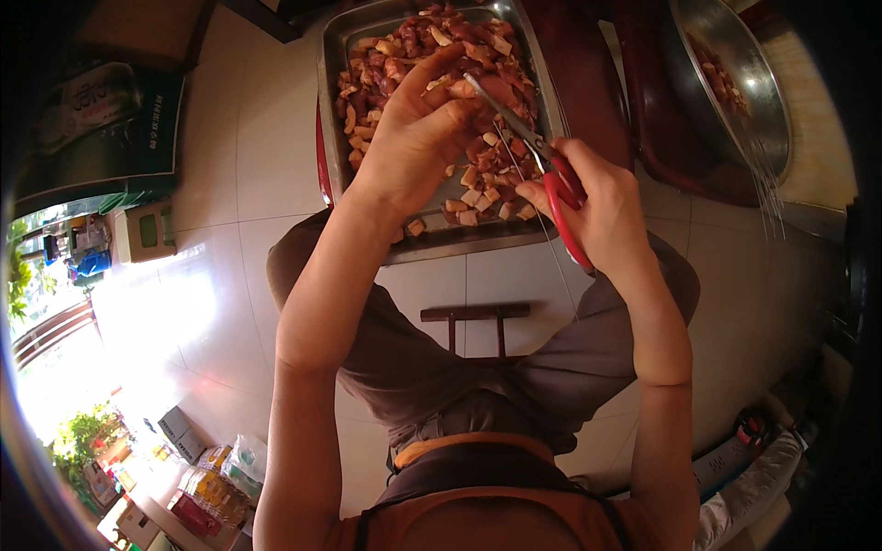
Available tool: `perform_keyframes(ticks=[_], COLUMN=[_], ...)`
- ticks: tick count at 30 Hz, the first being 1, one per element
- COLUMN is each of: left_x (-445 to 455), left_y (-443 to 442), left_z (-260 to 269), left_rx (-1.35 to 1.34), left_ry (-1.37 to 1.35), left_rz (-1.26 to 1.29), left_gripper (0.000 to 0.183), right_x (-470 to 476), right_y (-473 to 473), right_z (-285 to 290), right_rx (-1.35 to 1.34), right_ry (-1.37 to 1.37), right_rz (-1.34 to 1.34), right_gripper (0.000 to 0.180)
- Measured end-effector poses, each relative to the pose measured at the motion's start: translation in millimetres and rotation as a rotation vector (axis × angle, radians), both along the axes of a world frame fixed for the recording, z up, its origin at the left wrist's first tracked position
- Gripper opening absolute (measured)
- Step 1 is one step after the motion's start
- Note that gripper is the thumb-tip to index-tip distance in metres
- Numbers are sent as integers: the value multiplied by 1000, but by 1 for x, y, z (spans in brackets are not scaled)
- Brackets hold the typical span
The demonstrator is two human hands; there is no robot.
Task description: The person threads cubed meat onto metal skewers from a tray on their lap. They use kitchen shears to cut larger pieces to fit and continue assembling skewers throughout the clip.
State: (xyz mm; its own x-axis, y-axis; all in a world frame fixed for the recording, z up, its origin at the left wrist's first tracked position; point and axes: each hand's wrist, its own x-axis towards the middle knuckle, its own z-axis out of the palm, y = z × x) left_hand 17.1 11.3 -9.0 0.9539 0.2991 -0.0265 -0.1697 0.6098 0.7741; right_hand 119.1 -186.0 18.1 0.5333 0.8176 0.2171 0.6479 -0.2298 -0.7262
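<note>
My left hand (413,131) is over the near part of a metal tray (448,249), its fingers bent around a piece of raw meat (499,88) that they partly hide. In my right hand (603,200) is a pair of scissors (527,131) with red handles, blades parted and pointing up-left at the meat. A thin metal skewer (555,251) slants past my right thumb down over my right knee; which hand holds it I cannot tell. Cut meat pieces (386,76) fill most of the tray, with pale cubes (475,198) scattered near its front edge.
To the right, a metal bowl (765,89) on a dark red chair (661,148) holds skewers (761,179) with meat on them. My knees flank the tray's near edge. A dark wooden stool part (475,312) shows between my legs. A green box (131,124) is at the left.
</note>
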Motion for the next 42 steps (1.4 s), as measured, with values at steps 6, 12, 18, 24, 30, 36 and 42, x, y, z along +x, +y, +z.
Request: perform_keyframes(ticks=[6, 12, 18, 24, 30, 36, 42], left_x=[0, -8, -15, -21, -22, -21, -20], left_y=[4, 2, 12, 32, 35, 36, 37], left_z=[-3, 3, 9, 7, 7, 5, 4], left_rx=[-85, 142, 331, 206, 197, 244, 252], left_ry=[14, 160, 293, 309, 304, 296, 297], left_rz=[39, 43, 85, 315, 374, 433, 426], left_gripper=[66, 70, 65, 47, 43, 47, 47], right_x=[-1, 1, 6, 49, 72, 14, -14], right_y=[-1, 0, 0, -12, -15, 9, 3], right_z=[-2, 3, 2, -6, -44, -29, -37], right_rx=[-100, -177, -133, -350, -491, -99, -84], right_ry=[60, 103, 159, 53, -397, -479, -160], right_rz=[12, 63, 45, -178, -361, -150, -40], right_gripper=[38, 41, 44, 45, 32, 18, 26])
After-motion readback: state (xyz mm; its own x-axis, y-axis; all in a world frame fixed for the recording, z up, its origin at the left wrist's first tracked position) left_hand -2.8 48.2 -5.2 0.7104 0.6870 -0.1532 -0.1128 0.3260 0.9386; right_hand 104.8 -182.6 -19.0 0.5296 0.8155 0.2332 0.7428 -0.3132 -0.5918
